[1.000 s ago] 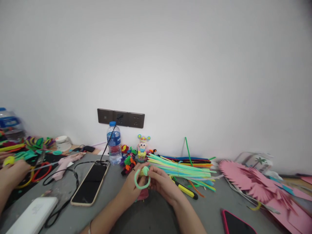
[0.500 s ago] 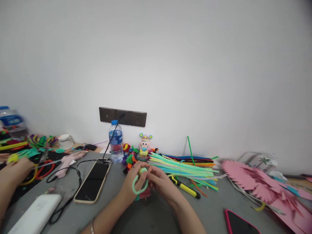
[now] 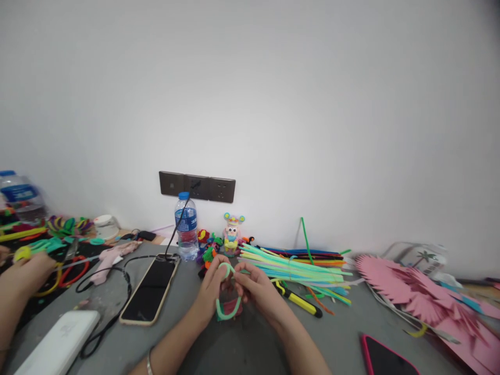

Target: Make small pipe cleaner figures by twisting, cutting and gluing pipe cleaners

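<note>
A pale mint-green pipe cleaner [image 3: 229, 315] curls in a loop between my two hands, low over the grey table. My left hand [image 3: 211, 286] pinches its curled upper part between thumb and fingers. With thumb and fingertips, my right hand [image 3: 255, 286] grips the same strand from the other side. Under the loop lies a small reddish piece [image 3: 234, 306], mostly hidden by my hands. Just beyond the fingers stands a small toy figure [image 3: 232, 234] with round ears. A bundle of coloured pipe cleaners [image 3: 292, 268] lies right of it.
A yellow-black cutter [image 3: 300, 303] lies by my right hand. Leftward are a phone [image 3: 150, 291], a water bottle [image 3: 186, 229], a pink glue gun [image 3: 107, 263] and a white power bank [image 3: 58, 344]. Another person's hand [image 3: 29, 273] works at far left. Pink cut paper [image 3: 414, 291] lies right.
The pipe cleaner loop has turned and now hangs lower, spanning between both hands. My fingers have shifted their hold on it.
</note>
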Tool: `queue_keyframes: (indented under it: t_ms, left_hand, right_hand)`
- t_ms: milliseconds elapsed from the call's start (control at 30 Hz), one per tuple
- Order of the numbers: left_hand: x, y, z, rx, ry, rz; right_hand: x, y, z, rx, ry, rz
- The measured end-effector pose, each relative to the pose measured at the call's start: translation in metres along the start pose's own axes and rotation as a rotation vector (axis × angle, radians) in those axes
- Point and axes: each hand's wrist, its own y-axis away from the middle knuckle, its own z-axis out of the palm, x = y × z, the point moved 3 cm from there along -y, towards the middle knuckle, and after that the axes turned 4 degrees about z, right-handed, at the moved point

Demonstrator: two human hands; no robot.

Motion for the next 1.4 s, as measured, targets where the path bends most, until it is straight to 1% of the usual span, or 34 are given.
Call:
queue_keyframes:
  t_ms: [67,167,233,333,400,500,600,700,767,867,900,967,1067,1167,1300,1400]
  left_hand:
    - [0.0,-0.001,-0.001,0.045,0.053,-0.001]
    - [-0.002,-0.004,-0.003,0.102,0.114,-0.057]
    - [-0.003,-0.006,-0.004,0.163,0.133,-0.085]
    - [-0.002,-0.007,-0.005,0.238,0.161,-0.074]
    - [0.0,-0.008,-0.006,0.25,0.181,-0.051]
    - [0.002,-0.009,-0.006,0.238,0.198,-0.015]
    - [0.001,-0.01,-0.008,0.201,0.189,0.016]
    - [0.0,-0.009,-0.01,0.159,0.137,0.065]
    - [0.0,-0.008,-0.013,0.14,0.042,0.102]
    - [0.007,-0.002,-0.015,0.139,-0.197,0.193]
    - [0.011,0.0,-0.014,0.127,-0.291,0.243]
    - [0.019,0.006,-0.011,0.069,-0.462,0.349]
    - [0.028,0.012,-0.008,0.019,-0.607,0.432]
    - [0.03,0.014,-0.008,0.009,-0.669,0.437]
    - [0.026,0.012,-0.007,-0.053,-0.678,0.406]
    - [0.023,0.011,-0.007,-0.07,-0.664,0.383]
  right_hand:
    - [0.0,-0.001,0.0,0.028,0.054,-0.026]
    - [-0.001,-0.002,0.005,0.023,0.14,-0.084]
    - [-0.001,-0.002,0.01,0.031,0.16,-0.115]
    - [-0.001,-0.001,0.017,0.049,0.154,-0.168]
    - [-0.002,0.0,0.02,0.055,0.163,-0.204]
    - [-0.003,0.001,0.022,0.063,0.18,-0.228]
    - [-0.003,0.002,0.022,0.072,0.192,-0.232]
    - [-0.002,0.002,0.024,0.05,0.211,-0.195]
    - [-0.001,0.002,0.025,0.033,0.223,-0.162]
    - [-0.002,0.003,0.025,0.028,0.245,-0.147]
    - [-0.002,0.003,0.025,0.032,0.247,-0.152]
    - [-0.005,0.004,0.024,0.043,0.245,-0.174]
    - [-0.008,0.006,0.023,0.059,0.259,-0.225]
    - [-0.009,0.007,0.022,0.061,0.274,-0.235]
    - [-0.007,0.006,0.023,0.043,0.299,-0.206]
    - [-0.007,0.006,0.021,0.045,0.303,-0.248]
